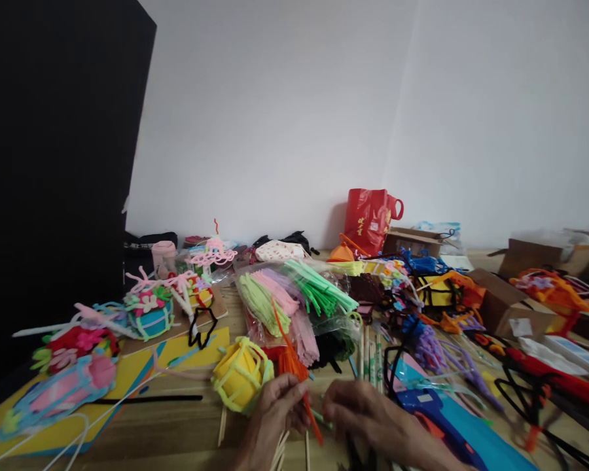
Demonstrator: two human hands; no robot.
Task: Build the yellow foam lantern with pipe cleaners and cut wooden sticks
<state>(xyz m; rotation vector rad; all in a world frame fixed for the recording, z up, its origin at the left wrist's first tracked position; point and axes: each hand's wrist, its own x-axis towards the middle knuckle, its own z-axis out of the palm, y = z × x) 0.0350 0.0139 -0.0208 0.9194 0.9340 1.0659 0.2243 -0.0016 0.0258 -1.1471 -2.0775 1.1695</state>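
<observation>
At the front middle, my left hand (277, 415) is closed, thumb and fingers pinching an orange pipe cleaner (315, 425) whose lower end sticks out below them. A bundle of orange pipe cleaners (290, 361) lies just behind those fingers. My right hand (368, 418) hovers a little to the right, fingers bent toward the left hand. It is smeared by motion, so whether it holds anything is unclear. Directly left of my left hand sits a yellow ball-like piece (240, 376) wrapped in pale yellow pipe cleaners. Thin wooden sticks (281, 450) lie under the hands.
Bagged green pipe cleaners (319, 288) lie behind the hands. Pink and blue pipe-cleaner pieces (61, 389) fill the left side. A blue glue gun (436, 415) is at right, near cardboard boxes (510, 304). A red bag (368, 219) stands by the wall.
</observation>
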